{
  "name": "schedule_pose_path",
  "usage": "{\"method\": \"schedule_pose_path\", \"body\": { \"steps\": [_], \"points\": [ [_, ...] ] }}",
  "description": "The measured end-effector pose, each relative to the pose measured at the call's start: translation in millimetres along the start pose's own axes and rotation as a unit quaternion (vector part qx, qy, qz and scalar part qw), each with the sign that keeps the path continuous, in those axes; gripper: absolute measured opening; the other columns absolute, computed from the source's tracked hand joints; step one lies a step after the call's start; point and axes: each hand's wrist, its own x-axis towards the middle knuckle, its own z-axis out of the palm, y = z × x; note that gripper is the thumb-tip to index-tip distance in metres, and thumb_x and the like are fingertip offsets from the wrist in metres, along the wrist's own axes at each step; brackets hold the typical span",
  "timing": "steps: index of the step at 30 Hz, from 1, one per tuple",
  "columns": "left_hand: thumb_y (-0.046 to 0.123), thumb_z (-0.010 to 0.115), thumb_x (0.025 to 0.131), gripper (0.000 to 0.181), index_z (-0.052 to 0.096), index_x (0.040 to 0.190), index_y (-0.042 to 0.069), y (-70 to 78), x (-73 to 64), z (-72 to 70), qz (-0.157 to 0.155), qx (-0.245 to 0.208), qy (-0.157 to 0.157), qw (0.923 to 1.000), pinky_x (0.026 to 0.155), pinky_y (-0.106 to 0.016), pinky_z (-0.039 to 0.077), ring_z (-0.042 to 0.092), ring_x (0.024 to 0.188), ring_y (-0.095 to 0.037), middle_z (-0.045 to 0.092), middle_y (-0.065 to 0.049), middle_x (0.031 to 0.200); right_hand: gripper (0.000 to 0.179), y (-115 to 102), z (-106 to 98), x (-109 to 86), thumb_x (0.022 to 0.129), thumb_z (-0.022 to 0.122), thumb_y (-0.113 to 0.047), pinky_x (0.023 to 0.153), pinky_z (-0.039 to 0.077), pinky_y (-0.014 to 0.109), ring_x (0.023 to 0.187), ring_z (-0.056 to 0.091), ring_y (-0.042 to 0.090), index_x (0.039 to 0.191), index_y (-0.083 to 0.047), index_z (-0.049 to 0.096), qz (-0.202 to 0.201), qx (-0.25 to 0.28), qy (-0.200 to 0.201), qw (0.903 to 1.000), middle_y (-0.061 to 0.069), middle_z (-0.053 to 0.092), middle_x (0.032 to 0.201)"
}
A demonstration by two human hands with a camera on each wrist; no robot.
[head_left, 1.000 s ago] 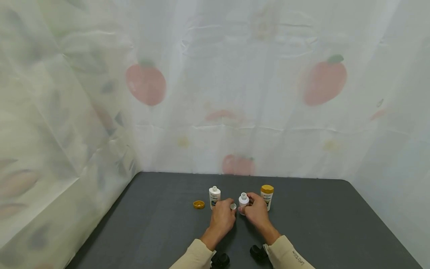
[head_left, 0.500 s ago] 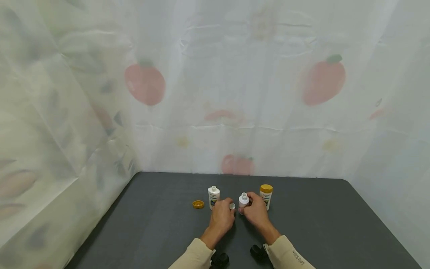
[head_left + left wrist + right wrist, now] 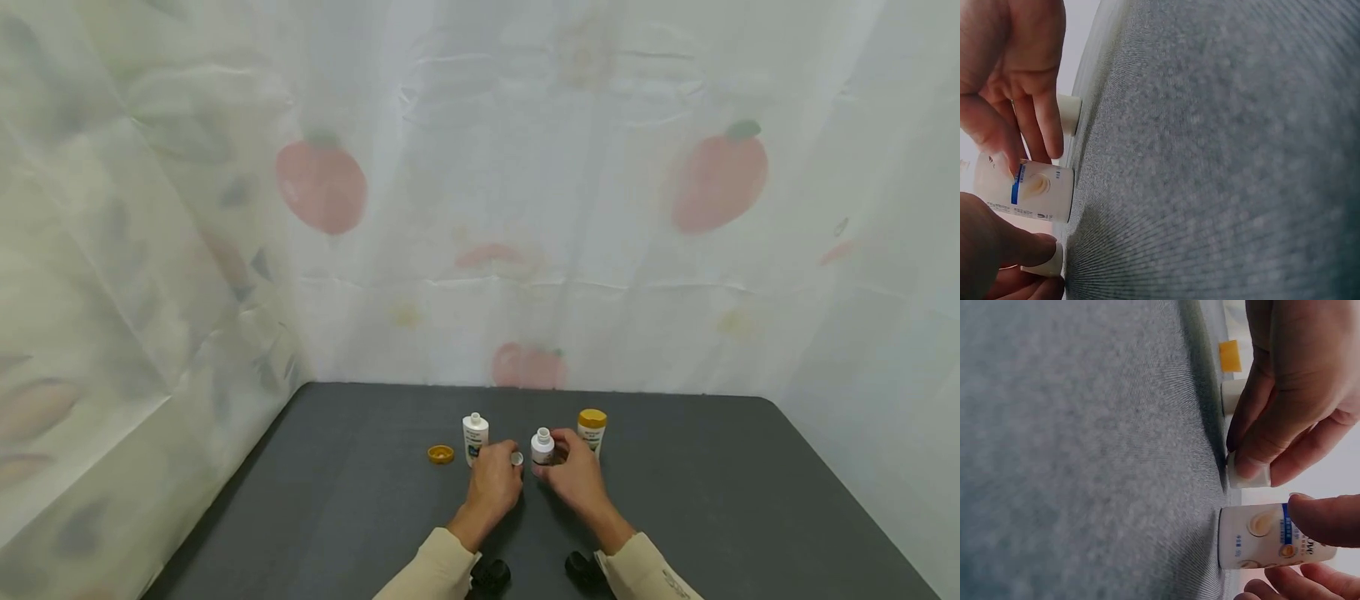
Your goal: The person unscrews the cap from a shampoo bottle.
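Note:
My left hand (image 3: 495, 479) pinches a small white cap (image 3: 517, 458) between thumb and fingers, low over the table. To its right, a white bottle (image 3: 542, 446) with a bare neck stands upright. In the right wrist view this bottle (image 3: 1266, 537) has a printed label with a blue stripe. My right hand (image 3: 581, 479) holds it loosely, the thumb at one side and the fingers at the other. Just behind my left hand stands another white bottle (image 3: 476, 435), also uncapped. A white bottle with a gold cap (image 3: 592, 419) is partly hidden behind my right hand.
A loose gold cap (image 3: 440, 454) lies on the dark grey table (image 3: 360, 508), left of the bottles. Black wrist devices (image 3: 491, 575) sit at both cuffs. A pale curtain (image 3: 600, 250) with fruit prints hangs beyond the table.
My right hand has loosened slightly and its wrist shifted a little right, so more of the bottle's label shows. The left hand keeps the cap in about the same place.

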Motion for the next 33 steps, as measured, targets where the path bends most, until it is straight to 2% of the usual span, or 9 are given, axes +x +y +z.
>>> {"method": "schedule_pose_path", "body": {
  "steps": [9, 15, 24, 29, 33],
  "points": [
    [0.0, 0.081, 0.083, 0.018, 0.078, 0.1, 0.001, -0.9, 0.5, 1.4, 0.017, 0.028, 0.009, 0.9994, 0.075, -0.047, 0.062, 0.076, 0.087, -0.032, 0.079, -0.015, 0.095, 0.048, -6, -10, -12.7, 0.077, 0.083, 0.005, 0.106, 0.054, 0.057, 0.128, 0.065, 0.044, 0.122, 0.001, 0.066, -0.015, -0.019, 0.005, 0.9997, 0.024, 0.07, 0.131],
    [0.001, 0.081, 0.083, 0.02, 0.077, 0.102, 0.0, -0.2, -3.0, 1.4, 0.019, 0.029, 0.005, 0.9994, 0.079, -0.047, 0.062, 0.076, 0.092, -0.032, 0.078, -0.015, 0.099, 0.051, -12, -18, -23.5, 0.08, 0.081, 0.007, 0.109, 0.052, 0.056, 0.132, 0.062, 0.046, 0.128, 0.001, 0.064, -0.025, -0.031, -0.002, 0.9992, 0.023, 0.068, 0.134],
    [0.003, 0.084, 0.08, 0.041, 0.073, 0.119, 0.0, 11.3, -6.5, -7.6, 0.041, -0.034, 0.039, 0.9978, 0.096, -0.048, 0.06, 0.074, 0.11, -0.032, 0.076, -0.015, 0.12, 0.053, -26, -38, -36.6, 0.082, 0.081, 0.007, 0.11, 0.052, 0.051, 0.133, 0.062, 0.042, 0.131, 0.0, 0.064, -0.032, -0.022, -0.009, 0.9992, 0.019, 0.069, 0.135],
    [0.006, 0.086, 0.081, 0.047, 0.071, 0.125, 0.0, 21.3, -9.3, -19.4, 0.042, -0.066, 0.042, 0.9961, 0.1, -0.049, 0.058, 0.071, 0.117, -0.033, 0.074, -0.016, 0.125, 0.053, -31, -50, -42.4, 0.081, 0.081, 0.008, 0.11, 0.052, 0.047, 0.132, 0.064, 0.04, 0.131, -0.001, 0.064, -0.037, -0.015, -0.001, 0.9992, 0.018, 0.07, 0.133],
    [0.016, 0.086, 0.086, 0.052, 0.067, 0.132, 0.002, 31.3, -7.5, -33.3, 0.038, -0.12, 0.043, 0.9911, 0.098, -0.05, 0.058, 0.071, 0.119, -0.034, 0.072, -0.016, 0.131, 0.053, -33, -59, -44.1, 0.082, 0.081, 0.008, 0.11, 0.052, 0.047, 0.132, 0.064, 0.038, 0.132, -0.001, 0.064, -0.042, -0.016, 0.011, 0.9989, 0.018, 0.07, 0.132]
  ]
}}
